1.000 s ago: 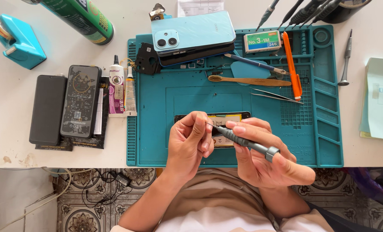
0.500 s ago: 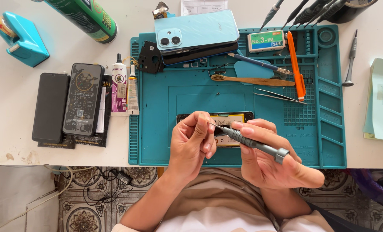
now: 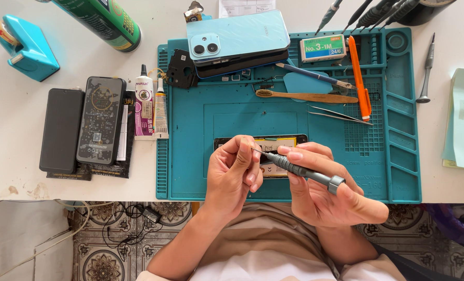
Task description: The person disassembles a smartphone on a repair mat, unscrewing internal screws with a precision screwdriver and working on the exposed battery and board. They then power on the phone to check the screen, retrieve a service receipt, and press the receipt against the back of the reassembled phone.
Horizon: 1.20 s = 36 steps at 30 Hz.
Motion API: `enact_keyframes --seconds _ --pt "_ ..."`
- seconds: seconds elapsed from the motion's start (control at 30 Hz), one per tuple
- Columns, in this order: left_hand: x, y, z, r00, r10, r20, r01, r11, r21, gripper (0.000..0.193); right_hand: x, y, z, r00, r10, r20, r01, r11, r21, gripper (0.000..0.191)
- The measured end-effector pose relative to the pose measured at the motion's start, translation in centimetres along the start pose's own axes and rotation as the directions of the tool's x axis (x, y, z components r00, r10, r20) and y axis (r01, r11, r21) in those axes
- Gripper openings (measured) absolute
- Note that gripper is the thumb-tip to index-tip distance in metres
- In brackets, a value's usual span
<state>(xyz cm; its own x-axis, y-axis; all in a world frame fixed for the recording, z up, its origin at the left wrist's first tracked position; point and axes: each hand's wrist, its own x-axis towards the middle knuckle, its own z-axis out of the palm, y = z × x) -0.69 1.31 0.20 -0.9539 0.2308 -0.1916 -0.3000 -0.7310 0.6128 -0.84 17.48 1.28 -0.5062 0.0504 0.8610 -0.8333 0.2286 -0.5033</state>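
Right hand [image 3: 331, 195] closed around slim grey metal precision screwdriver [image 3: 299, 169], tip angled up-left. Left hand [image 3: 234, 174] curled, fingertips pinched at driver tip; whether screw sits there, cannot tell. Both hover over opened black smartphone body [image 3: 273, 141], internals exposed, on teal silicone repair mat [image 3: 190, 177]. Light-blue back cover [image 3: 237, 34] already off, set at mat's top edge. Disassembly looks partway; reassembly not begun. Steel tweezers [image 3: 341, 115], wooden brush [image 3: 307, 97] nearby.

Both forearms rise from the bottom edge and angle inward. The left hand [image 3: 234, 171] is curled, its thumb and forefinger pinched together toward the right. The right hand [image 3: 323, 192] lies palm up, its fingers bent in a pen-like grip, fingertips almost meeting the left hand's.
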Motion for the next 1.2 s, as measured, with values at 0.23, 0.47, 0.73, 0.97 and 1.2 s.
enact_keyframes --seconds 0.23,0.47,0.73,0.97,1.2 --pt "-0.06 -0.12 -0.11 1.000 0.000 -0.003 0.000 1.000 0.000 0.027 -0.11 -0.18 -0.16 0.999 0.022 0.029 -0.022 1.000 -0.001 0.062" --pt "-0.04 -0.20 -0.20 1.000 0.016 0.011 -0.016 1.000 0.011 0.026 -0.17 -0.12 -0.28 1.000 0.019 0.014 -0.019 1.000 0.001 0.061" --pt "-0.11 -0.26 -0.23 1.000 0.001 -0.013 -0.001 1.000 0.012 0.026 -0.18 0.00 -0.22 1.000 0.020 0.019 -0.020 1.000 -0.002 0.062" --pt "-0.34 -0.03 -0.44 0.998 0.047 0.029 -0.050 0.992 0.114 0.025 -0.21 -0.06 -0.21 0.999 0.029 0.021 -0.029 0.999 0.013 0.061" --pt "-0.85 0.26 -0.12 0.998 0.038 0.048 -0.042 0.996 0.076 0.025 -0.67 0.03 -0.24 1.000 -0.015 0.017 0.014 0.999 0.032 0.063"
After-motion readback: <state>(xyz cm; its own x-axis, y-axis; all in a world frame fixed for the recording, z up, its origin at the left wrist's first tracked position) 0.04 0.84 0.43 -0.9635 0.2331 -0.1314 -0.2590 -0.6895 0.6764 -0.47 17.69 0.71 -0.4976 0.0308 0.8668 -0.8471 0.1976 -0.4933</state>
